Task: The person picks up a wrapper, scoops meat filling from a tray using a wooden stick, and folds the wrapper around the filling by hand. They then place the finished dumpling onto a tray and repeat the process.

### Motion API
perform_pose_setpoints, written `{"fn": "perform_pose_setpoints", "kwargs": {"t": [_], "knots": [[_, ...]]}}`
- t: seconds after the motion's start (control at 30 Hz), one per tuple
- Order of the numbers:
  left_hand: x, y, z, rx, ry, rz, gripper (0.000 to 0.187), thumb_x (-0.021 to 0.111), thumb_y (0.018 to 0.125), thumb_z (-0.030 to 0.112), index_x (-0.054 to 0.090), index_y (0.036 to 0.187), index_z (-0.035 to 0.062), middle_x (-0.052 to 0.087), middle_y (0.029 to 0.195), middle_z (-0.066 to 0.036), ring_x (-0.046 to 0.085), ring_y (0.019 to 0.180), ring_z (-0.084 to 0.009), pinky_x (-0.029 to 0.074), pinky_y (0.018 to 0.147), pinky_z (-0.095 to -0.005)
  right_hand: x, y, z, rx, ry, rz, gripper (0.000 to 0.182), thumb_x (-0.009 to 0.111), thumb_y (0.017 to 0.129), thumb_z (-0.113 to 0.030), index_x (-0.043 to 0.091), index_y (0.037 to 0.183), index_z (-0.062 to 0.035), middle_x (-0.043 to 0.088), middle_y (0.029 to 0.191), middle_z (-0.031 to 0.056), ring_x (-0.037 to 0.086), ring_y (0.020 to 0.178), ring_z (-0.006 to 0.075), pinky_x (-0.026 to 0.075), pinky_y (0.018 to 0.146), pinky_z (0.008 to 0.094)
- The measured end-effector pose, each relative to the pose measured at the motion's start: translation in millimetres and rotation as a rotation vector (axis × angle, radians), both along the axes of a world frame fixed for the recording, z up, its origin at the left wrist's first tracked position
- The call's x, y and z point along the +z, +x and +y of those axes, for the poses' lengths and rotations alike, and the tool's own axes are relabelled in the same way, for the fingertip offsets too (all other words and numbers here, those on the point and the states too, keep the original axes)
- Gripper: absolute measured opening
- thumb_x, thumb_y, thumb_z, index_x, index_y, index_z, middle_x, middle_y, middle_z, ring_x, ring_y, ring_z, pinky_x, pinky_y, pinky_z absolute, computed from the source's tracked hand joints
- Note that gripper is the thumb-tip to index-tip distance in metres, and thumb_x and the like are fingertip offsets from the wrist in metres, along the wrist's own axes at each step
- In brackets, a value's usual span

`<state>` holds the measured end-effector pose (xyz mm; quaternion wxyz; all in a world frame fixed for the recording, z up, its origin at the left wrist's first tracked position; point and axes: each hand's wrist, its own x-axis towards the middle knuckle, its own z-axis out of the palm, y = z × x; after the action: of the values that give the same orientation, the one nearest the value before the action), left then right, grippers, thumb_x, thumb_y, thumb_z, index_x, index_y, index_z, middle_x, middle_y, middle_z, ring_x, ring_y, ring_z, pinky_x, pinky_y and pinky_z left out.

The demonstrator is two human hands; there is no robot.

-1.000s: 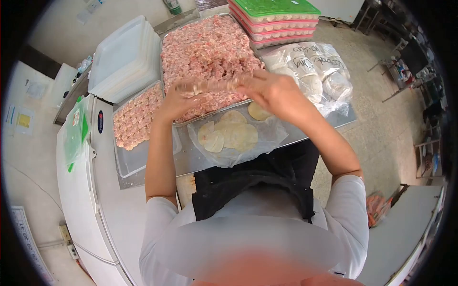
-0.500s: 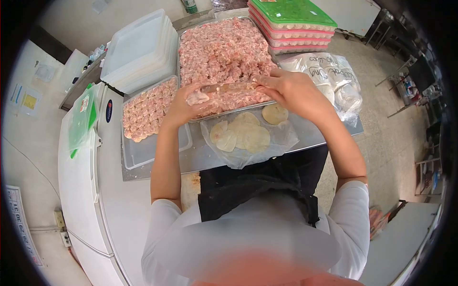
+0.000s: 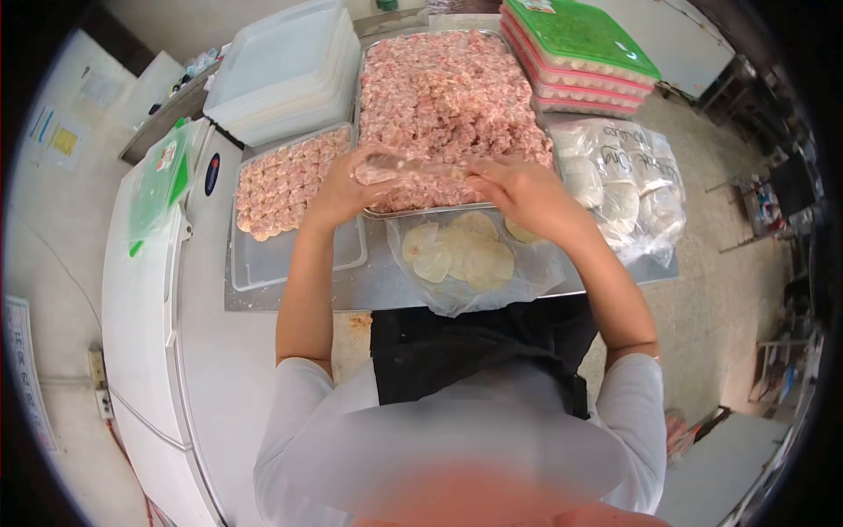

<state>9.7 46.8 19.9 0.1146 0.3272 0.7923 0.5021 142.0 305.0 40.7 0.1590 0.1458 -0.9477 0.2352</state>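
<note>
My left hand (image 3: 344, 188) is curled around a pale dough wrapper (image 3: 376, 173) smeared with meat, partly hidden by the fingers. In my right hand (image 3: 525, 195), the fingers pinch the end of a narrow flat spatula (image 3: 423, 165), whose blade reaches across to the left hand. Both hands are over the near edge of a large metal tray of minced meat (image 3: 443, 92). Below them, round dough wrappers (image 3: 470, 253) lie overlapping on a plastic sheet (image 3: 452, 301). To the left, rows of open-topped meat dumplings (image 3: 285, 186) fill part of a clear tray (image 3: 299, 274).
Stacked translucent containers (image 3: 279, 66) stand at the back left. Pink trays of dumplings with a green lid (image 3: 584, 35) are piled at the back right. Bagged white packs (image 3: 619, 189) lie on the metal table's right side. A white refrigerator (image 3: 145, 290) stands at the left.
The view has shifted, so the table's contents appear farther right. The hands remain over the meat tray's near edge, with the spatula still reaching to the left hand.
</note>
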Motion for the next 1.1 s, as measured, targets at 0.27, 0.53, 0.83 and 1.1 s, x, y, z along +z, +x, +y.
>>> {"fn": "perform_pose_setpoints", "kwargs": {"t": [0.27,0.53,0.83,1.1], "knots": [[-8,-15,-181,0.547,0.089,-0.075,0.045,0.074,0.071,0.004,0.059,0.113,0.0048,0.062,0.105,-0.005,0.06,0.096,-0.0165,0.05,0.08,-0.0313,-83,-17,65,-0.102,-0.756,-0.147,0.034,0.059,0.094,-0.018,0.059,0.122,0.0011,0.064,0.084,0.0027,0.057,0.069,0.0112,0.045,0.059,0.0257],[-60,1,-235,1.044,-0.705,0.293,0.066,0.074,0.073,0.015,0.043,0.132,0.0163,0.066,0.099,-0.015,0.064,0.091,-0.0317,0.051,0.078,-0.0413,-87,-13,66,-0.18,-1.084,-0.32,0.038,0.055,0.097,-0.021,0.053,0.128,0.0013,0.048,0.068,-0.0052,0.036,0.05,0.0014,0.026,0.043,0.0169],[-84,-34,-220,0.989,-0.75,0.24,0.07,0.068,0.077,0.012,0.036,0.139,0.0173,0.063,0.105,-0.018,0.061,0.098,-0.0345,0.05,0.084,-0.0431,-93,-6,72,-0.175,-1.142,-0.291,0.034,0.056,0.097,-0.018,0.057,0.125,0.0005,0.054,0.073,-0.0039,0.041,0.053,0.0012,0.03,0.045,0.0162],[-86,-24,-238,0.891,-0.975,0.534,0.048,0.079,0.066,0.01,0.057,0.108,0.0155,0.049,0.124,-0.013,0.049,0.113,-0.0339,0.045,0.093,-0.0423,-95,-6,74,-0.127,-1.114,-0.277,0.029,0.055,0.097,-0.015,0.058,0.122,-0.0011,0.055,0.075,-0.0016,0.042,0.055,0.002,0.031,0.046,0.0161]]}}
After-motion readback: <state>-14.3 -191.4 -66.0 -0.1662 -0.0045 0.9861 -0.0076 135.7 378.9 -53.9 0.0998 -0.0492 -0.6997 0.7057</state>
